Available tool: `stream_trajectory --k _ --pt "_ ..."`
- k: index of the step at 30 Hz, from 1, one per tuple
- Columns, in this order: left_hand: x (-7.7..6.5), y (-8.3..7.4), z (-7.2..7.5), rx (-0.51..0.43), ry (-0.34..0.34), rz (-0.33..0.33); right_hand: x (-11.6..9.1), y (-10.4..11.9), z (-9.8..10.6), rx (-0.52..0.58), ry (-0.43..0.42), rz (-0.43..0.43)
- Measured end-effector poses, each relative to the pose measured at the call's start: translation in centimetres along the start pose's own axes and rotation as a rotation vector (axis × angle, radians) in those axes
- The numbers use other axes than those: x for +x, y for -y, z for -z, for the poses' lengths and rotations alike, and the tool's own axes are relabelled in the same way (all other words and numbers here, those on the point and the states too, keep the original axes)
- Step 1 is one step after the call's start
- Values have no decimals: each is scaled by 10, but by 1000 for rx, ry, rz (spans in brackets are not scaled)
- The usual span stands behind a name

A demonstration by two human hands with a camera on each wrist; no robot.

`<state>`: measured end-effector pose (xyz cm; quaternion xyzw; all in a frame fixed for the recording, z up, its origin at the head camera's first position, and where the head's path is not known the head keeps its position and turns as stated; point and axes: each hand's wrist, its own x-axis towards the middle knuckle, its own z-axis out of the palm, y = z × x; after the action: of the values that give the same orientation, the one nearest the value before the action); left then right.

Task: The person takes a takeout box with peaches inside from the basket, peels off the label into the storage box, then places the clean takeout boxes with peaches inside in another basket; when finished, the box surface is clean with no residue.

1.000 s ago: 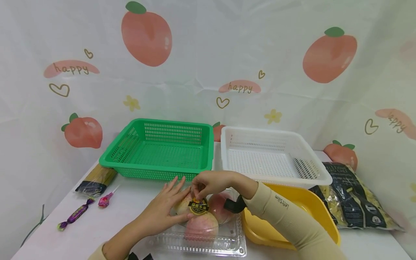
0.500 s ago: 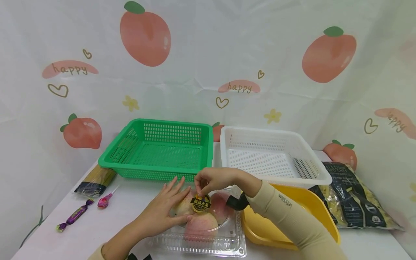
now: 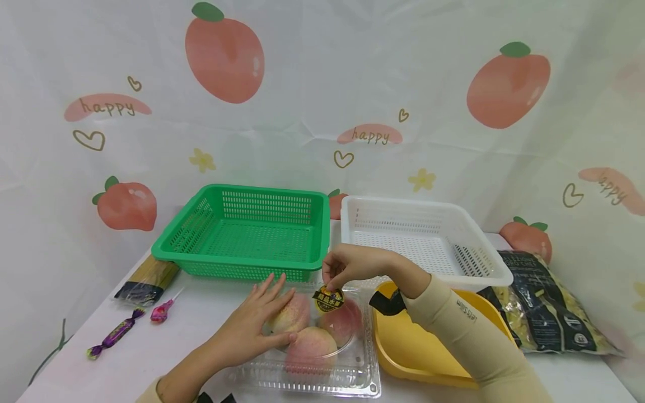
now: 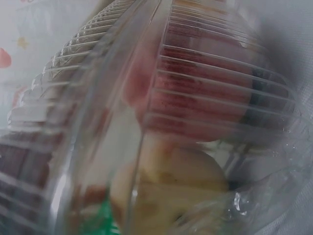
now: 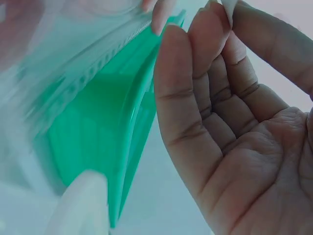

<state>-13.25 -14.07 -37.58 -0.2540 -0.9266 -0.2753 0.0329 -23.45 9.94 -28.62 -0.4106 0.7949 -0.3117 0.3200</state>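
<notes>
A black-and-gold sticker is pinched between the thumb and fingertips of my right hand, above the far right part of a clear plastic clamshell box. In the right wrist view, only a pale edge of the sticker shows at my fingertips. Spread across the left of the lid, my left hand rests with its fingers extended. Inside the box lie peaches, seen through the plastic. The left wrist view shows a reddish peach close up behind the ribbed wall.
Behind the box stand a green basket and a white basket. A yellow tray sits to the right, with a black pasta bag beyond. Left lie a purple-wrapped candy, a lollipop and packaged noodle-like sticks.
My right hand has lifted and moved right with the sticker, which now hangs off the lid's middle and uncovers the peaches there. The left hand stays in place.
</notes>
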Motion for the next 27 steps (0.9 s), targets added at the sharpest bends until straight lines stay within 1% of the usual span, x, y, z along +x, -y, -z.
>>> stream_trajectory --k 7,14,20,27 --pt "1 2 -1 18 -16 -20 -22 -13 3 1 -50 -30" --pt "0 0 0 -6 1 0 -44 -32 5 34 -104 -48" --pt "-1 1 -1 -5 -8 -3 -65 -45 3 63 -154 -87" --pt "-1 0 -1 0 -17 -9 -88 -63 -1 92 -178 -83"
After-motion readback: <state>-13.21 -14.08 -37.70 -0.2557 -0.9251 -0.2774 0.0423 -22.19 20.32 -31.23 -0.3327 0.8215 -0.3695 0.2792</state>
